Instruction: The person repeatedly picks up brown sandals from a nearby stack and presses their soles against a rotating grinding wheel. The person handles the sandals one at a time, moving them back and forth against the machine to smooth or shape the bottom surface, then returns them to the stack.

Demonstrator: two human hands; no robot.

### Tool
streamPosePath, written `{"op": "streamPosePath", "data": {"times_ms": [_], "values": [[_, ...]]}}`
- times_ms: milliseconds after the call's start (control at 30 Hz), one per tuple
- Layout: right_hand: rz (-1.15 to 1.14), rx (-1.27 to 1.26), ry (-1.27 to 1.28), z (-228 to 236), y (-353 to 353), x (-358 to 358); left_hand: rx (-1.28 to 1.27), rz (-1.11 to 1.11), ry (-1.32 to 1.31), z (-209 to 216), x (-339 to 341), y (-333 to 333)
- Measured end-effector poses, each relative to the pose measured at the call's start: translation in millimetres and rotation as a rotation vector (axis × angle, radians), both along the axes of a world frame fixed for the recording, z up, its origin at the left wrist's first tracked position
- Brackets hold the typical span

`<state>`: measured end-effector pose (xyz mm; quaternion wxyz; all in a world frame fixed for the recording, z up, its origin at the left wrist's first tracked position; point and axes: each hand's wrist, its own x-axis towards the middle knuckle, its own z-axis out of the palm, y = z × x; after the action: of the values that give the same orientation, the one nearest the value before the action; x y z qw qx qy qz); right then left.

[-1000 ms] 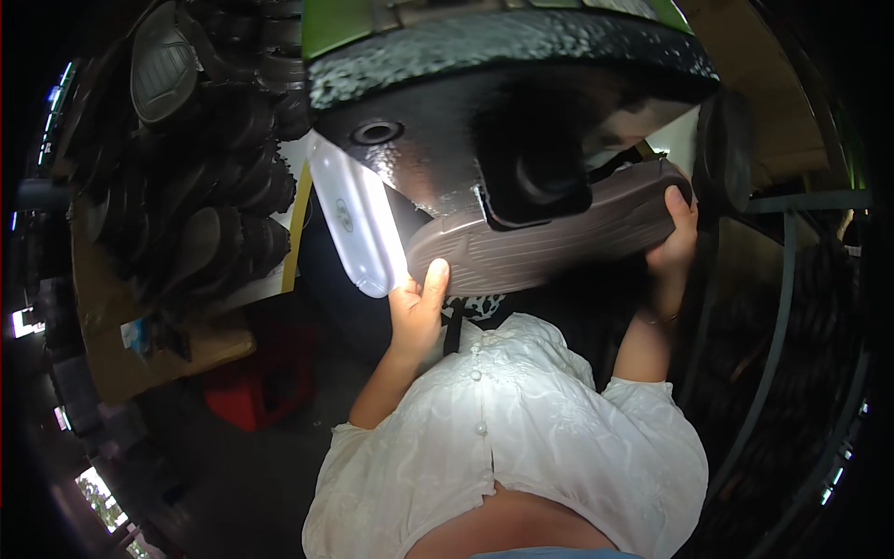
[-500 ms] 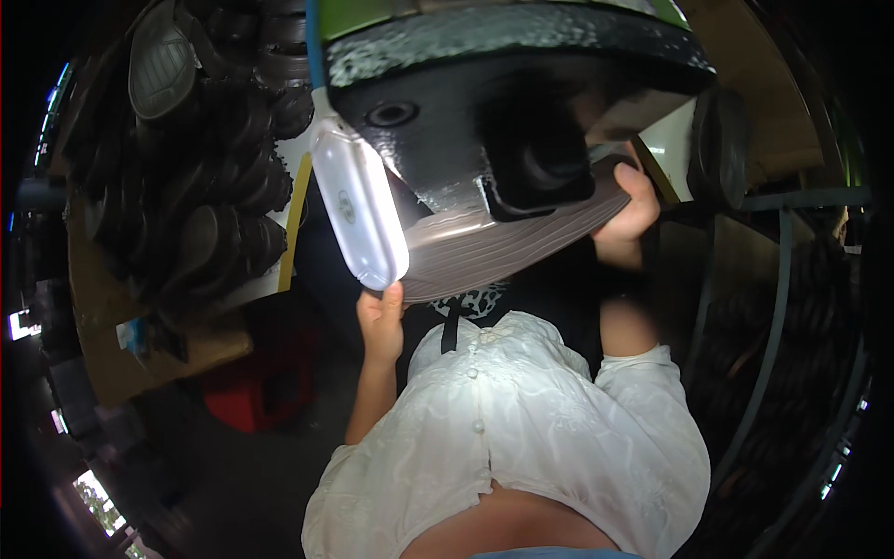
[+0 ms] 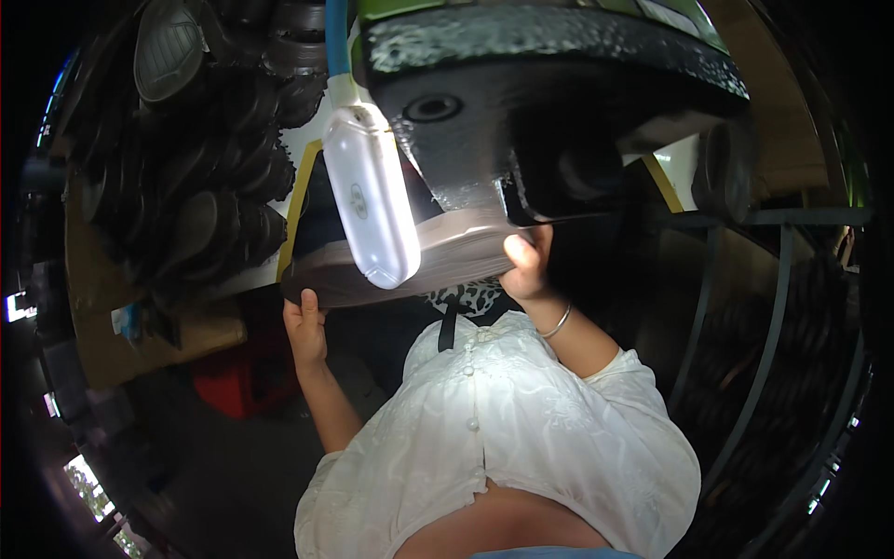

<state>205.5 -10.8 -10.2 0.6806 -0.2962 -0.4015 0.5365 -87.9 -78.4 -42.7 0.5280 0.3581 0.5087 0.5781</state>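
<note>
A long brown shoe sole [image 3: 461, 253] with a ridged side wall spans the gap between my two hands, under a black machine head [image 3: 559, 112]. My left hand [image 3: 305, 328] is closed on its left end, thumb up along the edge. My right hand [image 3: 529, 265] grips it toward the right end, thumb on top; a bracelet circles that wrist. A glowing white lamp [image 3: 374, 200] hangs in front of the sole and hides part of it. The machine head covers where the sole's far edge lies, so I cannot tell if they touch.
Many dark brown soles or shoes [image 3: 205, 140] are piled at the left on a table with a yellow edge [image 3: 300, 210]. A red stool [image 3: 237, 382] stands below. Grey metal rack bars [image 3: 768, 345] are at the right, beside another dark sole [image 3: 717, 172].
Both hands and the sole have moved left, with the sole's right end lowered behind the machine head. My right wrist and bracelet have come into the light.
</note>
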Motion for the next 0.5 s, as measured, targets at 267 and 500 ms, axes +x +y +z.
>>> {"op": "streamPosePath", "data": {"times_ms": [267, 500], "values": [[0.160, 0.002, -0.235, 23.4, 13.9, 19.9, -0.276, -0.322, 0.146, -25.8, 16.8, -4.3], [0.372, -0.034, -0.473, 53.4, 27.1, 29.9, -0.223, -0.961, 0.420, -43.9, 111.5, 4.8]]}}
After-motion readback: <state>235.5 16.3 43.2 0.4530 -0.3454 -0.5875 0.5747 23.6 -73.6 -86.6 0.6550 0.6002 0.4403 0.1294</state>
